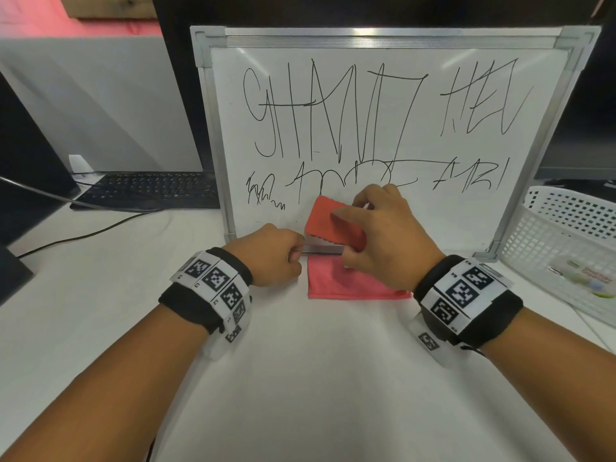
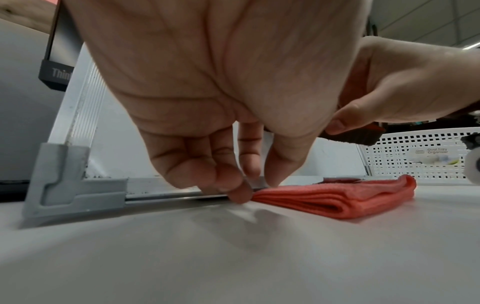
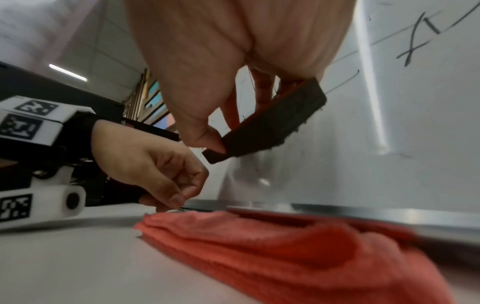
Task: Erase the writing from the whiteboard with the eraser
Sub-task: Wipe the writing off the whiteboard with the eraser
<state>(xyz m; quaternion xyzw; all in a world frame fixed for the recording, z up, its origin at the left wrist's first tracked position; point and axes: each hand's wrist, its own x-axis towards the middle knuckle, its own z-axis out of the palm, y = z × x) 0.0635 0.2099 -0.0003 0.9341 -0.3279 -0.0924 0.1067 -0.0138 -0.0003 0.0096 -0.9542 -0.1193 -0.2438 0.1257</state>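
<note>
The whiteboard (image 1: 443, 215) leans upright at the back of the white table, covered with black writing (image 1: 333, 111). My right hand (image 1: 376, 225) grips the eraser (image 1: 326, 218), red on top with dark felt (image 3: 272, 123) underneath, and holds it tilted just off the board's lower middle. My left hand (image 1: 276, 255) pinches the board's bottom metal frame (image 2: 161, 191) with thumb and fingertips (image 2: 244, 185). In the left wrist view the eraser (image 2: 358, 135) hangs above the table under the right hand (image 2: 402, 92).
A folded red cloth (image 1: 350, 281) lies on the table against the board's bottom edge, under my right hand. A white perforated basket (image 1: 566, 245) stands at the right. A black keyboard (image 1: 150, 191) and cable lie at the left.
</note>
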